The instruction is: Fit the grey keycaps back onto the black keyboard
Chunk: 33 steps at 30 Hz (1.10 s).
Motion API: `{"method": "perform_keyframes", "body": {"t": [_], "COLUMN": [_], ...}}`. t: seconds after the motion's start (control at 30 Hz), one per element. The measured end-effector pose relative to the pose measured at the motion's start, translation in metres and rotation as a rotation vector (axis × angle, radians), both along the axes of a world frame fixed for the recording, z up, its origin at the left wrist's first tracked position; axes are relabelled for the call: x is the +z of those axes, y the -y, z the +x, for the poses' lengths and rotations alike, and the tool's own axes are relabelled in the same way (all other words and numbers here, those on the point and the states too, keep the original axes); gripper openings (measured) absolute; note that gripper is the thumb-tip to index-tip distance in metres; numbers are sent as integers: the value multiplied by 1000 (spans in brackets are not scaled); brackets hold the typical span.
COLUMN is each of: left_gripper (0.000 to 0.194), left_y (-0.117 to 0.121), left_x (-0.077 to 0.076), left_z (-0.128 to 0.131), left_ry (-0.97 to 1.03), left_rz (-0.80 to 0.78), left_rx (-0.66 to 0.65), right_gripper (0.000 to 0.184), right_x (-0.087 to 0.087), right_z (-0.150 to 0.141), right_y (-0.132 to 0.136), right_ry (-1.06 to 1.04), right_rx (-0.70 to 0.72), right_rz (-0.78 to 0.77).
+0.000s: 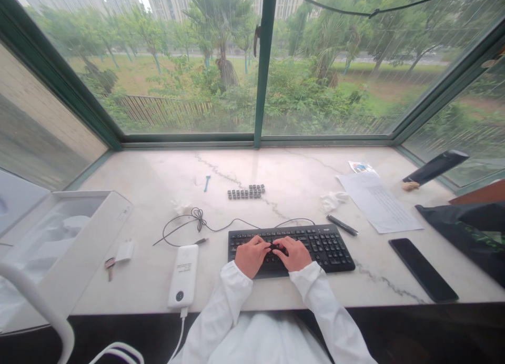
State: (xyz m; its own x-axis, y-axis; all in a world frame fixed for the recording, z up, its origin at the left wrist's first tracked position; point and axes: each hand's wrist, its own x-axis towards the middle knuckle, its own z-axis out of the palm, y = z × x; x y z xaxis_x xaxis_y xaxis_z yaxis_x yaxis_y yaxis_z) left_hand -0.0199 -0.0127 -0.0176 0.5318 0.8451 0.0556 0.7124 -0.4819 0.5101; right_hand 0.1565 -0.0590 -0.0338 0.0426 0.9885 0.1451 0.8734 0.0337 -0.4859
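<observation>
A black keyboard (335, 251) lies on the marble sill in front of me. Over its middle, my left hand (252, 254) and my right hand (294, 252) meet with fingertips drawn together. Between the fingertips is something small and dark; whether it is a loose keycap or part of the keyboard, I cannot tell. Both hands look closed in a pinch, hiding the keys beneath them. Beyond the keyboard, several dark keycaps (245, 193) stand in short rows. A small blue tool (207, 183) lies to their left.
Left of the keyboard are a coiled cable (197, 216), a white power bank (184, 274), a key (110, 268), a white adapter (125, 250) and an open white box (94, 232). At right lie a pen (342, 225), paper (381, 203), a phone (423, 270) and a black bag (469, 235).
</observation>
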Motion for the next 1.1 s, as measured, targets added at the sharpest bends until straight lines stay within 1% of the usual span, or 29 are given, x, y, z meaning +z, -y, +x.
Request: {"method": "perform_keyframes", "body": {"t": [0.13, 0.3, 0.43, 0.67, 0.8, 1.0, 1.1], "left_gripper": [26, 27, 27, 28, 28, 27, 27], "left_y": [2, 2, 1, 2, 2, 2, 2], "left_x": [3, 5, 5, 6, 6, 6, 5], "left_z": [0, -3, -6, -8, -7, -7, -8], "left_ry": [-12, -4, 13, 46, 47, 41, 43], "left_rz": [15, 35, 38, 36, 39, 43, 43], "left_rx": [-1, 33, 70, 66, 68, 64, 59], "right_gripper": [15, 20, 20, 18, 17, 15, 15], "right_x": [-3, -6, -6, -8, -4, 9, 13], "right_z": [0, 5, 9, 8, 8, 5, 4], "right_y": [-2, -4, -5, -2, -2, -3, -5], "right_ry": [55, 140, 170, 185, 211, 338, 381], "right_rx": [39, 120, 163, 151, 164, 225, 250], "right_rz": [22, 141, 196, 263, 271, 252, 259]}}
